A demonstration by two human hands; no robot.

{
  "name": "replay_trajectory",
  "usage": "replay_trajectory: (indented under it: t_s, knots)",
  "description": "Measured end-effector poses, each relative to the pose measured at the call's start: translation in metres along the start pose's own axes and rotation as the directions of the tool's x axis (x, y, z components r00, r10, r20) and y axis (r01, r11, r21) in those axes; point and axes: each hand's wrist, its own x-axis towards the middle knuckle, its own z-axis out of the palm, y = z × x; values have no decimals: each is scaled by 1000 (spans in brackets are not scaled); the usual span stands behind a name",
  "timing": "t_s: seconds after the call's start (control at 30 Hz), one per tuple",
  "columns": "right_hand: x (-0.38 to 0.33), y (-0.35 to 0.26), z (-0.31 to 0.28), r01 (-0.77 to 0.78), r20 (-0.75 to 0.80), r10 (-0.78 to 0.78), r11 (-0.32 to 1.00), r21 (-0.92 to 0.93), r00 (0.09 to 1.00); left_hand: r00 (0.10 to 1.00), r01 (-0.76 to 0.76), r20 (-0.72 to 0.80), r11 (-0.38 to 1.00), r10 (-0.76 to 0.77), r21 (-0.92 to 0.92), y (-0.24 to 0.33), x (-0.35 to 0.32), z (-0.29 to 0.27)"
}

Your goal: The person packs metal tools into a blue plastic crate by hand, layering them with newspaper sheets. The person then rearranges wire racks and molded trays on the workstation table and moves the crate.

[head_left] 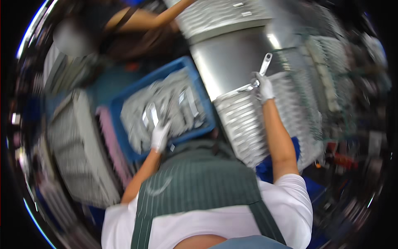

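Note:
My right hand [264,88], in a white glove, is closed around a shiny silver wrench [265,64]. Its handle has a rounded end with a long slot and points away from me; the fingers partly cover its other end. Below this hand lie rows of silver metal pieces [238,120] beside a smooth metal surface [236,58]. My left hand [159,136], gloved in white too, reaches over the near side of a blue bin [120,124]. Grey and shiny metal pieces [182,103] fill the bin. Motion blur hides whether the left fingers grip one of them.
Across from me, at the far left, another person's arm [145,20] stretches over the work area. A grey crate [78,149] and a pink strip [114,145] stand left of the bin. Green wire racks [331,83] are at the right. Blue cloth [265,168] lies near my right elbow.

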Motion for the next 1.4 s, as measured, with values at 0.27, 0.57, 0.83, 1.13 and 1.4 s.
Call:
replay_trajectory:
  t_s: [0.27, 0.57, 0.83, 1.13, 1.4]
  knots:
    - [-105, 5, 185, -168, 573, 246, 968, -187, 782, 958, -79, -282, 900, -50, -428, -22, 8, -40]
    - [-105, 130, 285, -175, 431, 495, 785, -594, 754, 920, -122, -390, 918, -39, -377, -71, -12, -81]
    - [-105, 121, 256, 168, 465, 239, 717, -677, 853, 957, 46, -281, 995, -69, -86, -37, 10, -99]
    - [-159, 40, 191, 183, 408, 54, 835, -519, 912, 943, -98, -56, 435, 328, 895, -21, 119, -123]
    - [-196, 47, 170, 49, 303, 169, 800, -598, 938, 834, -451, 342, 176, 434, 875, -18, 211, -130]
